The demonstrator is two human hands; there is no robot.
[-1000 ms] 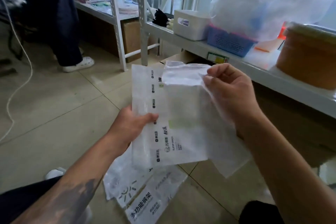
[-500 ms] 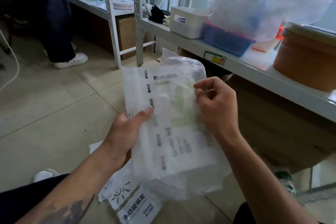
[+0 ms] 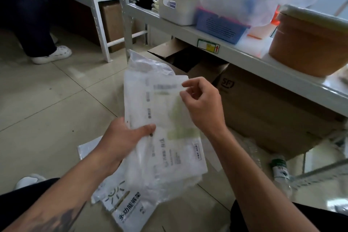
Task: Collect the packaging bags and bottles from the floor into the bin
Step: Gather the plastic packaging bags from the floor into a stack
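A stack of translucent white packaging bags (image 3: 162, 137) with printed text hangs in front of me above the floor. My left hand (image 3: 124, 137) grips the stack at its left edge, thumb on top. My right hand (image 3: 202, 105) pinches the upper right edge of the top bag. Below the stack, more white packaging bags (image 3: 128, 211) with large printed characters lie on the tiled floor. An empty clear plastic bottle (image 3: 280, 171) with a green label lies on the floor at the right. No bin is in view.
A white metal shelf (image 3: 244, 56) runs along the right, holding a white box (image 3: 177, 8), a blue basket (image 3: 220, 27), a big plastic bag and a brown tub (image 3: 308, 43). Cardboard boxes (image 3: 263, 105) sit under it. A person's leg and white shoe (image 3: 52, 55) stand at the left.
My right hand has laid its bag onto the stack in my left hand and slid down along the top edge. The view has shifted right, bringing the bottle into sight.
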